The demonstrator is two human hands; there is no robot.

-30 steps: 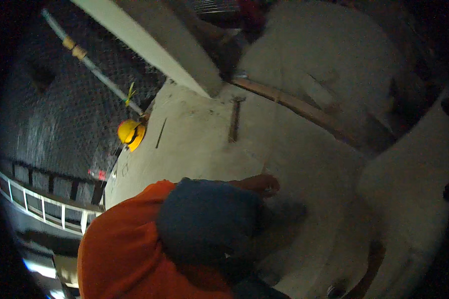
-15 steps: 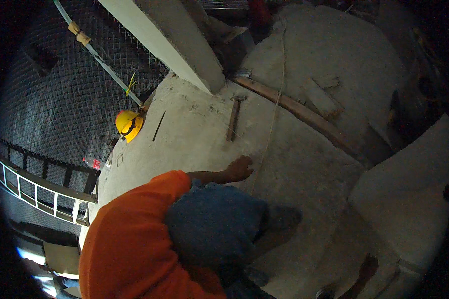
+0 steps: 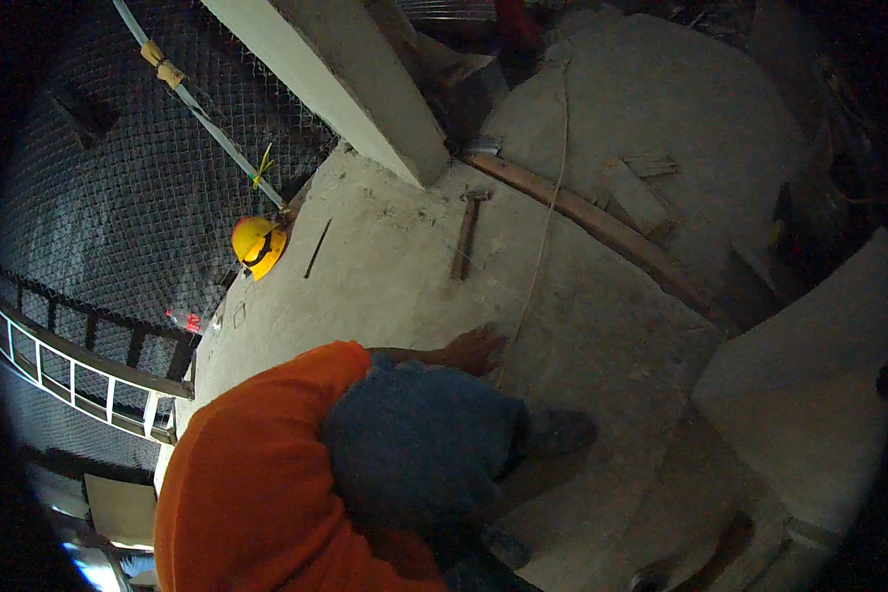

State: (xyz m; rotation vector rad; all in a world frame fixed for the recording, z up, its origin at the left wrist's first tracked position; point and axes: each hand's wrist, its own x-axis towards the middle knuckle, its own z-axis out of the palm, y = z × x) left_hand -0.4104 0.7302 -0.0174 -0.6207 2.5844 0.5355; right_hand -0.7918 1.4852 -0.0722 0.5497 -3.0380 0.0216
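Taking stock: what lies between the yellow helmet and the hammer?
A thin dark rod, on the floor between helmet and hammer, as the head view shows.

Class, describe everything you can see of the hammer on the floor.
The hammer lies on the grey floor, its short, dull head toward the pillar. The straight brown handle, which looks wooden, meets the head in a T-like shape and runs down the picture. The hammer rests apart from the long brown beam; only the floor visibly touches it, and no hand holds it. The head's finer details are too dim to tell.
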